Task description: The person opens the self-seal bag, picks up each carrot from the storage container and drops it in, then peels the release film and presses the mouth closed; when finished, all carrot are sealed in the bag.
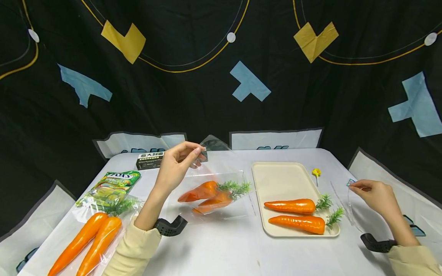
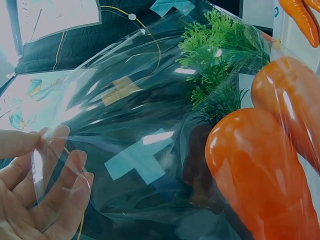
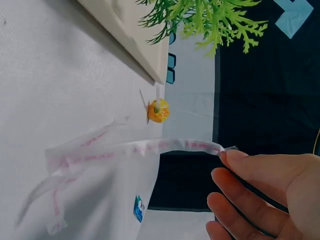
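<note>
My left hand [image 1: 179, 163] pinches the edge of a clear plastic bag [image 2: 135, 200] between thumb and fingers. Inside that bag are two orange carrots [image 1: 207, 190] with feathery green tops. Off to the right, the thumb and index finger of my right hand [image 1: 378, 197] pinch the end of a thin clear peel-off strip [image 3: 145, 146] with pink print. The strip hangs down to the tabletop, where more strips lie folded. A cream tray [image 1: 279, 178] between the hands carries two loose carrots [image 1: 291, 206].
At the left, another clear bag holds two carrots [image 1: 86, 245]. A green candy packet [image 1: 117, 182] and a black box [image 1: 148, 161] sit behind it. Beyond the tray are a yellow lollipop [image 1: 316, 172] and a small blue packet [image 3: 138, 207] near the right edge.
</note>
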Motion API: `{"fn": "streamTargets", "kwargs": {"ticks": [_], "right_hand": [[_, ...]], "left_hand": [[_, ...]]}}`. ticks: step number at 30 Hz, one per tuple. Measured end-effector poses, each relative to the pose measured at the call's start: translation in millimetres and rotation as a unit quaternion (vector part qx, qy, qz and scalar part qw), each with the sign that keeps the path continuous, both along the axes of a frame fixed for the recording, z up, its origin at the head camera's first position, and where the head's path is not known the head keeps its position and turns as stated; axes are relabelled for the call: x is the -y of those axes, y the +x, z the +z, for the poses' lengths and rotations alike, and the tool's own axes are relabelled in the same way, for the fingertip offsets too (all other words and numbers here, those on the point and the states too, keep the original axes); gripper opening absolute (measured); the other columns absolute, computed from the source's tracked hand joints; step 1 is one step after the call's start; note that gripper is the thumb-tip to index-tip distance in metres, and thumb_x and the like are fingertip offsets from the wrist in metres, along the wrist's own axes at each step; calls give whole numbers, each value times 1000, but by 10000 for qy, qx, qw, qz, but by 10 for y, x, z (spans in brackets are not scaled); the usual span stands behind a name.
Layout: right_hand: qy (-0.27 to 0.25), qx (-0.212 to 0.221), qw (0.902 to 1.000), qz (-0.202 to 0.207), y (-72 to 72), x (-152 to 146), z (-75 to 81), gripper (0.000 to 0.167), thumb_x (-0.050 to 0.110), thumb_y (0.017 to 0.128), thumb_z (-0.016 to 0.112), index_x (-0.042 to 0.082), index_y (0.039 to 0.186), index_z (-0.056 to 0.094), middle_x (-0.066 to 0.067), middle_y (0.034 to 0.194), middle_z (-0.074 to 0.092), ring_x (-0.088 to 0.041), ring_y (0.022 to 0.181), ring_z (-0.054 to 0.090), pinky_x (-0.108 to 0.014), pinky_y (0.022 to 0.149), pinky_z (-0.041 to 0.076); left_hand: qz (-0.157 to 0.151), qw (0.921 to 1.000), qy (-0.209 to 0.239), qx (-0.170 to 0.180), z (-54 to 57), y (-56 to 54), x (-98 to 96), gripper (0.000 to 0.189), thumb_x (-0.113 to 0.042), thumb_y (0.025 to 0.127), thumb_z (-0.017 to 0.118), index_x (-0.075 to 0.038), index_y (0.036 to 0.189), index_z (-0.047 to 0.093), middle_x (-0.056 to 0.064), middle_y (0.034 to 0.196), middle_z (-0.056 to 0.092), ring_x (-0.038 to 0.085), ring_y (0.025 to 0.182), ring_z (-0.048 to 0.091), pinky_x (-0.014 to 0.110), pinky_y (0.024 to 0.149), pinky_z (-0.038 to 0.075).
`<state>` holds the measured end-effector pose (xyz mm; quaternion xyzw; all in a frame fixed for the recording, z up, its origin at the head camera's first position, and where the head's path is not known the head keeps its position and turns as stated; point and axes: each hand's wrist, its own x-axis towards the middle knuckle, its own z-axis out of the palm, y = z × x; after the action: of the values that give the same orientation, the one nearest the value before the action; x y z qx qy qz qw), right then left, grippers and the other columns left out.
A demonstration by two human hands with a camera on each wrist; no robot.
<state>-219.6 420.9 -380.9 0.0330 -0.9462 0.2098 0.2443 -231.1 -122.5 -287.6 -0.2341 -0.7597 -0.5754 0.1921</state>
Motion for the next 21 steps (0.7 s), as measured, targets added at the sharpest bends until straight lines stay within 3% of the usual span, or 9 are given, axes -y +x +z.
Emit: {"fn": "streamTargets", "kwargs": {"ticks": [5, 10, 13, 18, 20, 21], "right_hand": [[77, 196, 9996, 202, -76, -22, -3, 22, 15, 89, 69, -6, 94, 72, -24, 87, 69, -41, 76, 64, -44, 56, 51], [78, 438, 9989, 175, -256, -121, -79, 35, 33, 91, 67, -1, 95, 73, -19, 87, 70, -33, 75, 63, -44, 53, 50], [51, 389, 9992, 96, -333, -113, -85, 31, 35, 90, 69, 5, 89, 74, -11, 79, 69, -27, 70, 61, -43, 51, 49], [69, 445, 9987, 225, -335, 36, 82, 24, 22, 90, 68, -1, 90, 72, -15, 78, 68, -30, 68, 61, -41, 52, 47], [105, 219, 9993, 283, -412, -6, 52, 24, 29, 93, 66, 7, 90, 73, -3, 74, 68, -20, 65, 60, -41, 49, 46], [92, 202, 9994, 276, -430, 2, 77, 24, 30, 93, 66, 7, 91, 73, -3, 74, 68, -20, 65, 60, -42, 49, 46]], "left_hand": [[7, 10000, -14, 18, 0, 2, 0, 17, -19, 96, 62, -7, 106, 67, 11, 96, 71, 22, 73, 66, 30, 69, 57], [9, 10000, -3, 18, 0, -1, 1, 17, -20, 96, 62, -7, 105, 68, 10, 95, 71, 21, 74, 66, 31, 69, 57], [11, 10000, -34, 5, -1, 1, -2, 19, -20, 96, 62, -6, 106, 67, 10, 95, 71, 21, 74, 67, 30, 69, 57], [8, 10000, -70, -13, -4, -2, -6, 20, -21, 96, 62, -5, 107, 67, 9, 94, 71, 20, 74, 67, 30, 68, 57], [6, 10000, -71, -24, -3, -4, -6, 20, -21, 96, 62, -6, 106, 68, 8, 94, 72, 20, 73, 67, 31, 68, 57], [1, 10000, -65, -24, -4, -7, -6, 20, -21, 96, 62, -5, 106, 68, 7, 93, 72, 20, 73, 67, 31, 68, 57]]}}
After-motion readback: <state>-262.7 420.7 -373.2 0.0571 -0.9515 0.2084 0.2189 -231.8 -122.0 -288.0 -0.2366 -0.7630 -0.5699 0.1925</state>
